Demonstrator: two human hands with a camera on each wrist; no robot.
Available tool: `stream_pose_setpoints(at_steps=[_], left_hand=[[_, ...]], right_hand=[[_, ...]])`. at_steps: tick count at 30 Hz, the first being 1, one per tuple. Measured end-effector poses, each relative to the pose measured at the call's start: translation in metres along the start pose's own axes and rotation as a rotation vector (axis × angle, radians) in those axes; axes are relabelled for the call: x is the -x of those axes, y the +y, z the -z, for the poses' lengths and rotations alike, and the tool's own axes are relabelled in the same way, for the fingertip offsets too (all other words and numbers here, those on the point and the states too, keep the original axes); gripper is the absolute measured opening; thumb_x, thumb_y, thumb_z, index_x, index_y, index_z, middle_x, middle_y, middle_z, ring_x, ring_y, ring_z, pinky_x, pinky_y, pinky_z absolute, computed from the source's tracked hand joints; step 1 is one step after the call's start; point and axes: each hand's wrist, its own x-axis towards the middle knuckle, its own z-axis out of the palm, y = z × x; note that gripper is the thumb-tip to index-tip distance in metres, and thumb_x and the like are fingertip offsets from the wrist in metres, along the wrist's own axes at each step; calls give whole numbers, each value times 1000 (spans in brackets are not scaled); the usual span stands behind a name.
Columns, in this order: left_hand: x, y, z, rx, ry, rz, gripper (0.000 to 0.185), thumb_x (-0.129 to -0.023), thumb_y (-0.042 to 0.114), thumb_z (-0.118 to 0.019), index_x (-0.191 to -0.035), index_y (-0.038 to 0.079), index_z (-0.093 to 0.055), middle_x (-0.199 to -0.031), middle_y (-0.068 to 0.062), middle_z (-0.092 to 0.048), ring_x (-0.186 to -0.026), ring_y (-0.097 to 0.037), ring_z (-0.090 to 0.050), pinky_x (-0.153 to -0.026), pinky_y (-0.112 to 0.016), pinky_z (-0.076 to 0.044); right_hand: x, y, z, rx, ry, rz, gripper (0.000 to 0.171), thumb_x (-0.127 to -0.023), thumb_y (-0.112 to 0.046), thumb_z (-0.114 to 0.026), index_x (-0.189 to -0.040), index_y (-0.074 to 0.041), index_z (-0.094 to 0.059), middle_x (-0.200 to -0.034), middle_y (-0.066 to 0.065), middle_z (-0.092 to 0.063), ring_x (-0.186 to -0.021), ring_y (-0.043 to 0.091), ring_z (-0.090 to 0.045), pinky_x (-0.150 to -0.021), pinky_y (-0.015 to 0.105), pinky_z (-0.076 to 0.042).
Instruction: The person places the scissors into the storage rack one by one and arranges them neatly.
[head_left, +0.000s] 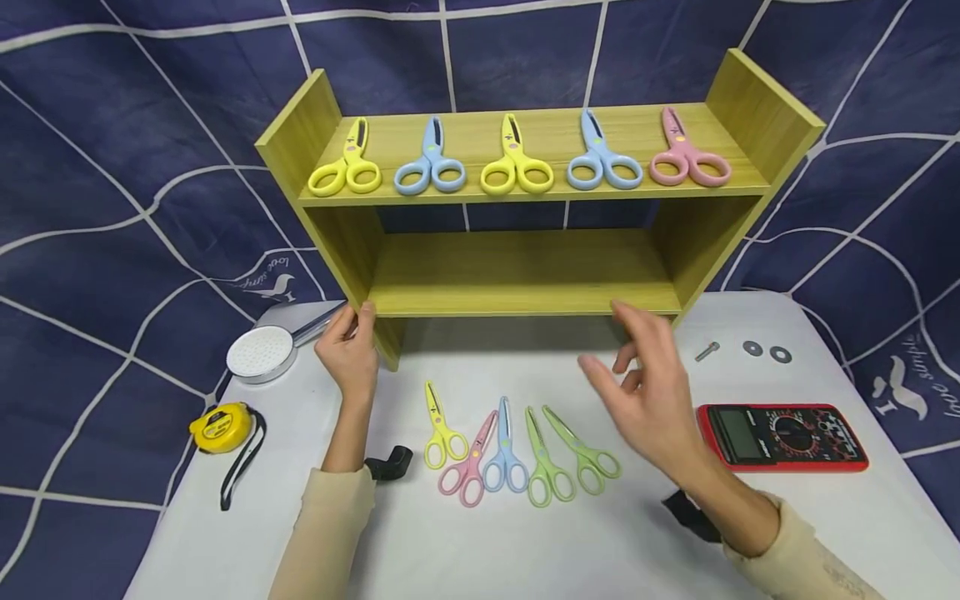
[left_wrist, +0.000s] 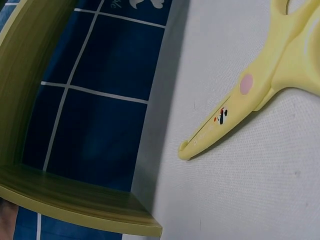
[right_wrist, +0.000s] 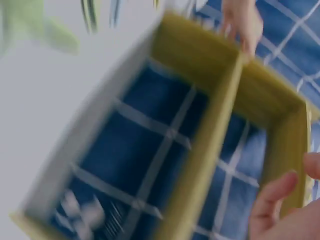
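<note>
A yellow-green wooden shelf [head_left: 525, 275] stands at the back of the white table [head_left: 525, 550]. Its top board carries several child scissors in yellow, blue and pink [head_left: 517, 158]; the lower board is bare. My left hand [head_left: 351, 346] grips the front edge of the shelf's left side panel near its foot. My right hand [head_left: 647, 385] hovers open with spread fingers below the shelf's lower board, holding nothing, just above a green pair of scissors [head_left: 588, 454]. Beside that pair lie yellow [head_left: 442, 437], pink [head_left: 468, 467], blue [head_left: 504, 454] and another green pair [head_left: 543, 467]. The left wrist view shows the yellow scissors [left_wrist: 235, 107] close up.
A white shower head [head_left: 262, 352] and a yellow tape measure [head_left: 220, 427] lie at the left. To the right lie a red multimeter [head_left: 780, 436], a bolt [head_left: 707, 351] and two washers [head_left: 765, 351]. A blue cloth [head_left: 112, 167] hangs behind.
</note>
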Motion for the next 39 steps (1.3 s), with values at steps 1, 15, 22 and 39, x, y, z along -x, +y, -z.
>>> stream_pose_setpoints(at_steps=[1, 15, 22, 39], left_hand=[[0, 0, -1, 2, 0, 6, 16, -85, -8, -66, -98, -15, -71, -91, -22, -71, -81, -8, -66, -73, -19, -56], [2, -3, -1, -21, 4, 50, 18, -85, -7, -66, -100, -16, -70, -90, -11, -72, -77, -5, -64, -68, -15, -54], [-3, -27, 4, -36, 24, 118, 23, -86, -2, -69, -108, -8, -71, -98, -13, -71, -80, -10, -68, -71, -18, -55], [-15, -17, 11, -192, -147, 184, 22, -89, 13, -74, -99, -6, -76, -103, -14, -69, -95, -14, -61, -86, -25, -46]], right_hand=[[11, 2, -4, -1, -74, -49, 66, -81, -1, -77, -141, -3, -50, -122, 17, -51, -70, 13, -48, -48, 16, -43], [124, 29, -41, 290, -811, -131, 70, -79, -29, -82, -142, -20, -53, -110, 4, -43, -70, 6, -41, -51, 20, -38], [126, 32, -46, 386, -859, 22, 54, -80, -22, -81, -130, -21, -62, -92, 0, -39, -63, 8, -35, -45, 21, -31], [127, 27, -41, 346, -940, 3, 46, -82, -21, -80, -125, -17, -63, -88, -5, -39, -61, 5, -34, -49, 19, -33]])
